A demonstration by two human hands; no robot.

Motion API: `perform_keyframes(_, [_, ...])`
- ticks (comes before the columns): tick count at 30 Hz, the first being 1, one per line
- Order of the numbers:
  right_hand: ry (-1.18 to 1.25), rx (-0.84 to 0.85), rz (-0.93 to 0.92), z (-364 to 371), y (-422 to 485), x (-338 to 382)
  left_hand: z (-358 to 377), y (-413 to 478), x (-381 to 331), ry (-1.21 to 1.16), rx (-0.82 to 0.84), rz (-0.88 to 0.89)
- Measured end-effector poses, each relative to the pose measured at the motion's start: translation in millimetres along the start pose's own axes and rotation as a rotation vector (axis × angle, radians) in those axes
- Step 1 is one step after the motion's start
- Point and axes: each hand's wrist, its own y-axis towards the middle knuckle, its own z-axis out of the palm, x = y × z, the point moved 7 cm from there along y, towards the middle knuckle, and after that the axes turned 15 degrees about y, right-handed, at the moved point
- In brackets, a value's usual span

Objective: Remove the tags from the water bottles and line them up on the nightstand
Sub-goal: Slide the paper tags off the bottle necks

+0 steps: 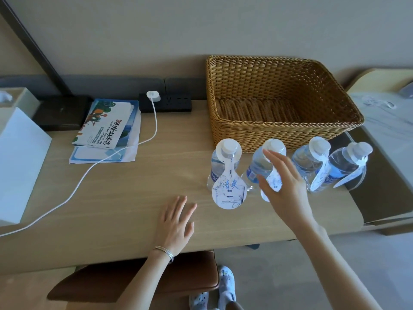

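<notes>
On table, front-right zone: four water bottles stand upright in a row just before the wicker basket (277, 104); each carries a white paper tag looped over its neck

Bottle 1 (220, 168): leftmost of the row; white cap; its tag (229, 189) hangs down the front, round lower part with blue script facing the camera

Bottle 2 (259, 166): just right of bottle 1; partly hidden by the right hand; its tag (273, 179) hangs down the front, behind the palm

Bottle 3 (306, 159): right of bottle 2; tag (319, 175) hangs at a slant toward the right

Bottle 4 (342, 166): rightmost, near the table edge; tag (350, 177) sticks out sideways

Right hand (281, 186): raised in front of bottle 2; fingers (271, 158) spread apart and extended, tips near the bottle's shoulder; thumb beside the tag; whether it touches bottle or tag, cannot tell; nothing clamped

Left hand (176, 224): palm down, flat on the table (125, 198), left of bottle 1 and apart from it; fingers loosely apart, holding nothing; thin bangles (164, 252) on the wrist

Basket: behind the bottles, against the wall; interior shows only woven bottom

Table, left half: brochures (107, 128) in a stack; white cable (111, 153) runs from a charger (153, 95) in the black power strip (165, 102) across the table to the left edge; white box (20, 162) at far left
</notes>
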Motion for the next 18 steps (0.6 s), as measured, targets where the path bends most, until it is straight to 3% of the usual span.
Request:
perform_keyframes(4, [-0.136,-0.006,-0.029,-31.9,22.2,-25.0,-7.2,3.3,-6.9,-0.023,0.009,-0.062])
perform_keyframes(10, [-0.136,0.134,-0.054,-21.9,26.0,-51.1,-19.7,13.0,-16.8,-0.093,0.068,-0.179])
perform_keyframes(13, [-0.107,0.148,-0.076,-18.8,22.0,-59.5,-55.3,15.1,-30.5,-0.192,-0.103,-0.198])
perform_keyframes(18, [-0.072,0.144,-0.133,-17.2,22.7,-66.0,-127.6,6.6,-54.8,-0.59,-0.363,-0.318])
